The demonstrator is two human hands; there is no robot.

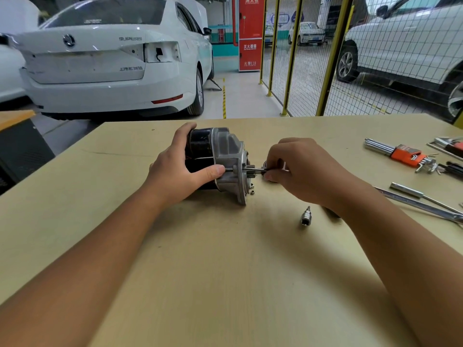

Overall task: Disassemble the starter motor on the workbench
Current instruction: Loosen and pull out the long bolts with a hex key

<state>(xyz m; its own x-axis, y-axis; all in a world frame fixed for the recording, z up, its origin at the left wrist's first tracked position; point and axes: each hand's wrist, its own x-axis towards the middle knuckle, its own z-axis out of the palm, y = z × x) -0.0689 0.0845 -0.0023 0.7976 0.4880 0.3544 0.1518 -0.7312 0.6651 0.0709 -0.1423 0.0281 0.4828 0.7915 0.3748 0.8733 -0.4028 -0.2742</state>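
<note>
Head cam looks down on a tan workbench point(225, 271). Starter motor point(220, 164) lies on its side near bench centre, black round body to the left, grey cast alu housing w/ flange to the right, small gear shaft poking out the right end.

Left hand point(180, 171) wraps the motor: fingers curled over the black body, thumb pressed on the grey housing just beside a thin metal rod. Right hand point(298, 169) sits just right of the flange, fingertips pinching a thin metal tool point(260, 168) that runs horizontal into the housing at shaft level. Tool tip is hidden by the housing, so can't tell what it engages.

On the bench nr the right wrist: a small chrome socket bit point(306, 216), lying loose, apart from the motor. A tiny screw or nut point(253, 192) lies just below the flange edge.

Far right: hex key set point(400, 154) in an orange holder, keys slotted side by side in it, long ends fanned to the left. Behind it a second holder w/ keys point(448, 145), partly cut off by the frame edge. Below these a long chrome extension bar point(423, 196) and a flat metal bar point(421, 205) beside it.

Background: white sedan point(112, 58) w/ one tail lamp out, yellow-post mesh fence point(325, 58), red cabinet point(251, 33), white SUV point(406, 38) behind the fence.
</note>
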